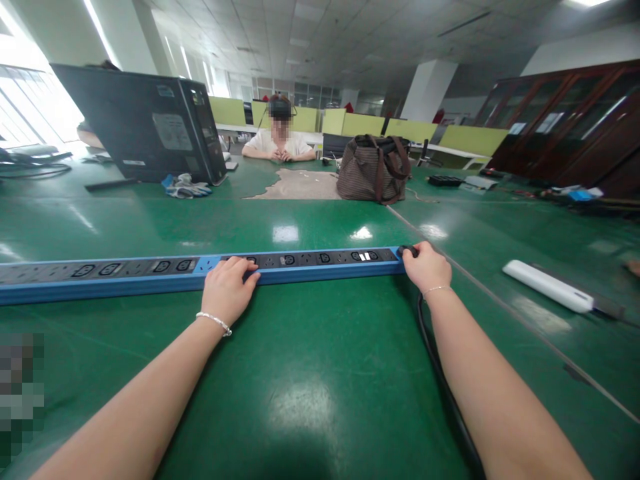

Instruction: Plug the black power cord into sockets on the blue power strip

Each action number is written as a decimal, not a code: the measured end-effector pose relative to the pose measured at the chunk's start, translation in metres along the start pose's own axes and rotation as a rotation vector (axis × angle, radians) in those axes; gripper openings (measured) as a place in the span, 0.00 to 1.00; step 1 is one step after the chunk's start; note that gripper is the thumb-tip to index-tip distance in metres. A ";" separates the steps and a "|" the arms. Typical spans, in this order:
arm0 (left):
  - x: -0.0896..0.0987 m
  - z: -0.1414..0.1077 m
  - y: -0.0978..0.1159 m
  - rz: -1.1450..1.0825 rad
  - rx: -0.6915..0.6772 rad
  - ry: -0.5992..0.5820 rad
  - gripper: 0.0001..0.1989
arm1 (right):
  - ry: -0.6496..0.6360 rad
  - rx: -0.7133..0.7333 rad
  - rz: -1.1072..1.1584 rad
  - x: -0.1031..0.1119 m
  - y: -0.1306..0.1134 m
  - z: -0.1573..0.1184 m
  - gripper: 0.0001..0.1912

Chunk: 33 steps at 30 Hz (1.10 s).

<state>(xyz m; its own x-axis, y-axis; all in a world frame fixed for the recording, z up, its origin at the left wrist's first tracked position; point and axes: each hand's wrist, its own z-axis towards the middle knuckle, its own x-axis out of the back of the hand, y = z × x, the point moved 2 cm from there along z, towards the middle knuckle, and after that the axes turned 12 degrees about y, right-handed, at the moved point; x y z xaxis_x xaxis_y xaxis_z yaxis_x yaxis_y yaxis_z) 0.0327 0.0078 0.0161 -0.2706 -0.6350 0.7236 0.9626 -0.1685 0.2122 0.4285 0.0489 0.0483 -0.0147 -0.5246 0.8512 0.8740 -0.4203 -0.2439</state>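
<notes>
A long blue power strip with a row of black sockets lies across the green table, running out of view at the left. My left hand grips it near the middle, fingers curled over the top and thumb against the near side. At the strip's right end, my right hand is closed round the black fitting where a thick black cable joins it. From there the cable runs down toward me beside my right forearm. My fingers partly cover the fitting.
A white power strip lies at right. Farther back are a black computer case, gloves and a brown striped bag. A person sits across the table. Small items and cables lie along the far right side.
</notes>
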 end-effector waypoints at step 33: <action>0.001 0.000 0.001 0.002 0.006 -0.010 0.11 | -0.014 0.061 0.444 0.000 -0.006 0.016 0.18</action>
<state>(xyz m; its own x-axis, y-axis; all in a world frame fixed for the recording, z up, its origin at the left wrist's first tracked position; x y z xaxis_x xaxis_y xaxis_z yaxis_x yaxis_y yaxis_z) 0.0335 0.0077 0.0170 -0.2689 -0.6277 0.7305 0.9630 -0.1629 0.2145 0.4315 0.0632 0.0578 0.3740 -0.6344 0.6766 0.8214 -0.1123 -0.5593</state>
